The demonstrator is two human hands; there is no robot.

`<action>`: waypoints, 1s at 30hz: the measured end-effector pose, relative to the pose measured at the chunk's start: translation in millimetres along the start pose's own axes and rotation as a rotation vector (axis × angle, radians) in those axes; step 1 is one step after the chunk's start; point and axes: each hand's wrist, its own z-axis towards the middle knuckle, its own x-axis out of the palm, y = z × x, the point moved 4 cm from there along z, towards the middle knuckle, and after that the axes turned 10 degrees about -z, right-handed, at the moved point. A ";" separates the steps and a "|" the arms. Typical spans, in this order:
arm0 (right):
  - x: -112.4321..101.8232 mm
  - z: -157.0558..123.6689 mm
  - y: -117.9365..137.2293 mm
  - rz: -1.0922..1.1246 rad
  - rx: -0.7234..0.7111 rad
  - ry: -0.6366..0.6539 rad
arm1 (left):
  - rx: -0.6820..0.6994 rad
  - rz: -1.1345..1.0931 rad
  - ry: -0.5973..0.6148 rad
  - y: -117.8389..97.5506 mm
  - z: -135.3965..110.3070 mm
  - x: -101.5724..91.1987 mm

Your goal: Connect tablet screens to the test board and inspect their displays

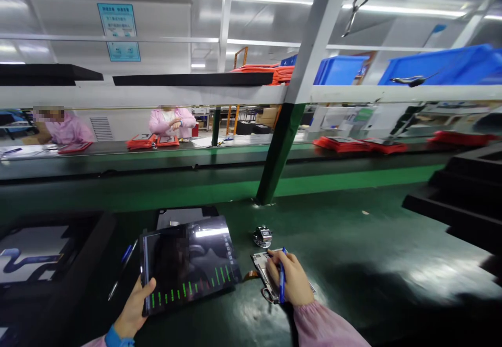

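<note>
My left hand (135, 305) grips the left edge of a glossy black display panel (188, 263), thumb on its front face. The panel is tilted up from the bench, and its lower part shows a row of green bars. My right hand (291, 276) is closed around a blue pen (282, 279). It rests over a small metal-framed circuit board (261, 259), partly hidden under the fingers. An orange-brown ribbon cable (251, 275) sticks out from the board's left side. Just beyond the board sits a silver tally counter (262, 236).
Black trays (94, 237) with flat parts stand at the left; a pen (126, 253) lies beside them. Stacked black trays (463, 190) rise at the right. A green post (274, 164) stands on the bench (345, 232). Two people in pink work across the line.
</note>
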 end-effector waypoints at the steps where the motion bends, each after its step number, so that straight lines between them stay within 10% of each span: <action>1: -1.5 -1.8 9.3 0.017 -0.008 0.003 | 0.026 0.025 0.009 -1.2 -2.6 2.7; 8: -8.0 -19.1 83.5 0.750 0.061 0.283 | 0.248 0.335 0.058 -12.2 -14.8 -3.3; 15: -15.4 -53.8 81.9 0.805 0.021 0.375 | 0.250 0.836 0.498 -14.8 -43.7 1.3; 21: -8.2 -62.1 75.9 0.615 -0.115 0.356 | 0.287 0.978 0.561 -18.4 -60.9 20.5; 30: -3.8 -67.5 75.1 0.646 0.278 0.307 | 0.198 1.161 0.671 -9.5 -52.7 13.0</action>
